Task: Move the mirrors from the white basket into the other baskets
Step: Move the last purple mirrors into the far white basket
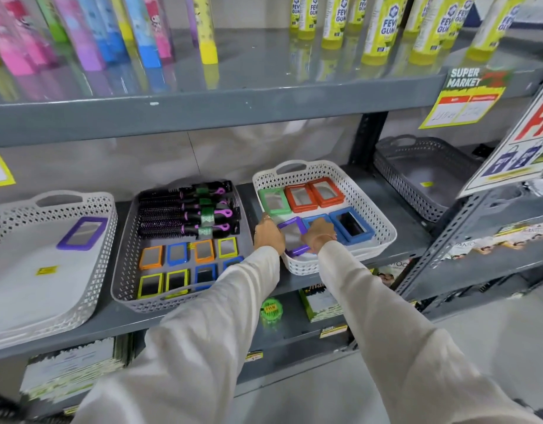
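Observation:
The white basket [383, 223] sits on the grey shelf and holds a green mirror [274, 201], two red mirrors [313, 194] and blue mirrors [352, 224]. A purple-framed mirror [292, 233] lies at its front left. My left hand [267, 235] grips that mirror's left edge, and my right hand [318, 234] holds its right side. A light grey basket [7, 228] at the far left holds one purple mirror [82, 233]. The darker grey basket [123, 264] in the middle holds several small mirrors and hairbrushes [189, 209].
An empty dark grey basket [395, 172] stands at the back right, partly behind a slanted sign [514, 142]. Glue bottles [334, 22] and coloured tubes line the shelf above. A steel upright [368, 139] separates the shelf bays. A green round box [271, 310] lies on the lower shelf.

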### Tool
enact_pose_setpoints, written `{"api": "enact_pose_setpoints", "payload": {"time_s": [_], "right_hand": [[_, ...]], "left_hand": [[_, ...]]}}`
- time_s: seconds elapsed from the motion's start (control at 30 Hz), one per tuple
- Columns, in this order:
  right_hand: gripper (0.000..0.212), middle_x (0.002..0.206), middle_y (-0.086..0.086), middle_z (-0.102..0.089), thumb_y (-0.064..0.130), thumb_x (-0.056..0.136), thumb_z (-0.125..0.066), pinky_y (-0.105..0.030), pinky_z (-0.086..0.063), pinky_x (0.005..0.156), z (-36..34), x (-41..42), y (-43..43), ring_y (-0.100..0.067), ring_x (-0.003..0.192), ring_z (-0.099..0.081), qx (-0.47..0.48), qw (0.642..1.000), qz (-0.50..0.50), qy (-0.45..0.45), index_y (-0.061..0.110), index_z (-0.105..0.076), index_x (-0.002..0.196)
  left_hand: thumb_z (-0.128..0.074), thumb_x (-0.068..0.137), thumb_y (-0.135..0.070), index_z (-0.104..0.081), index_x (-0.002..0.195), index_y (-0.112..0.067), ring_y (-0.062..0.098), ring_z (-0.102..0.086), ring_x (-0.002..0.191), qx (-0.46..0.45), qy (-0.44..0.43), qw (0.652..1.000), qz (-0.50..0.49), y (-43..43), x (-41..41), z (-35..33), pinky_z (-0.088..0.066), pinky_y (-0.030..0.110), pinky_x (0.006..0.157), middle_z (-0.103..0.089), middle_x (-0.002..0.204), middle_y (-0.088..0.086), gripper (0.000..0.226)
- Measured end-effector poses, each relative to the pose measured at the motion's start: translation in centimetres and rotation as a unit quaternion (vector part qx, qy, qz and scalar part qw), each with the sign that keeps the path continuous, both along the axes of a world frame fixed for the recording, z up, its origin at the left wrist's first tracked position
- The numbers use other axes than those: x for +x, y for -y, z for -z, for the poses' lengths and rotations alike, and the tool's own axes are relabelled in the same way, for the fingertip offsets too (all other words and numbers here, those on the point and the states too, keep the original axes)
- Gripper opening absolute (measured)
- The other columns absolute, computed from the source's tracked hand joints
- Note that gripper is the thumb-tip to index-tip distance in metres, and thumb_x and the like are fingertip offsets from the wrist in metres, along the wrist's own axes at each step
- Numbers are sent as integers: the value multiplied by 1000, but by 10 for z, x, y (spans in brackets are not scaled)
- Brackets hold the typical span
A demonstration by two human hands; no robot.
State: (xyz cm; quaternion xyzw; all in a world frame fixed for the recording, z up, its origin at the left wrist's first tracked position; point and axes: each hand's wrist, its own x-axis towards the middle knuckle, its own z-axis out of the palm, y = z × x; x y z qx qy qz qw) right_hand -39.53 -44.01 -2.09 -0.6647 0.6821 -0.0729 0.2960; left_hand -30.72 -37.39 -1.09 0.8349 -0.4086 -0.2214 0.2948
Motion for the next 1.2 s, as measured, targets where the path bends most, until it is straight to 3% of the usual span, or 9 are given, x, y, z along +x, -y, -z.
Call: {"api": "enact_pose_setpoints", "payload": {"time_s": [0.03,0.1,0.23,0.33,0.63,0.77,0.9,1.03,1.2], "right_hand": [[29,131,-17,-57,13,90,-56,-37,-53,95,2,1,1,-32,117,-60,-6,1000,-3,-17,3,-56,118],[37,134,-16,-55,13,92,-52,-39,-51,97,3,2,2,-32,119,-58,-17,998,-24,-48,5,-50,129],[37,133,-12,-54,19,92,-54,-36,-49,92,4,3,1,-30,120,-57,-50,992,-51,-107,9,-50,127],[36,131,-12,-56,22,92,-57,-36,-49,91,5,2,1,-30,119,-57,-67,988,-61,-123,9,-53,125],[42,125,-15,-59,27,87,-64,-35,-51,89,3,4,-3,-31,113,-60,-82,981,-96,-146,5,-53,122],[45,130,-17,-56,18,87,-65,-38,-50,93,-3,6,-6,-32,119,-57,-86,976,-98,-172,5,-50,127],[29,124,-20,-60,12,91,-56,-41,-51,90,-20,23,-6,-36,113,-60,-138,983,-57,-109,0,-57,118],[31,120,-24,-64,11,88,-53,-41,-50,90,-60,65,-13,-39,113,-61,-211,976,-34,-35,-2,-61,115],[32,119,-23,-64,15,88,-50,-40,-50,92,-96,145,-45,-39,112,-60,-269,954,-131,1,0,-64,112]], "left_hand": [[-41,93,-5,-46,123,5,42,-55,112,7,-1,1000,1,0,-1,2,-46,43,90,-56,123,28,31],[-39,93,-5,-42,129,4,43,-55,112,17,2,1000,3,0,-3,3,-46,45,91,-54,124,28,37],[-37,92,-5,-25,143,-3,43,-54,113,18,9,1000,7,0,-4,8,-45,46,93,-53,125,27,52],[-39,92,-4,-25,144,-3,42,-56,111,8,8,1000,9,0,-4,8,-46,45,90,-55,123,27,54],[-43,91,-1,-49,119,6,41,-56,113,-37,-3,999,21,-7,9,-14,-46,41,91,-58,122,27,30],[-44,92,-5,-52,112,6,42,-59,107,-86,10,996,5,-18,32,-31,-47,42,84,-61,115,29,25],[-43,94,-11,-51,116,6,40,-55,112,-113,29,993,-15,-35,66,-44,-44,41,92,-60,117,29,29],[-44,95,-14,-48,124,5,39,-51,119,-112,46,991,-63,-59,110,-54,-41,39,98,-58,124,28,36],[-42,97,-18,-46,129,6,35,-49,124,-101,81,986,-106,-95,170,-63,-36,35,103,-54,131,25,41]]}}
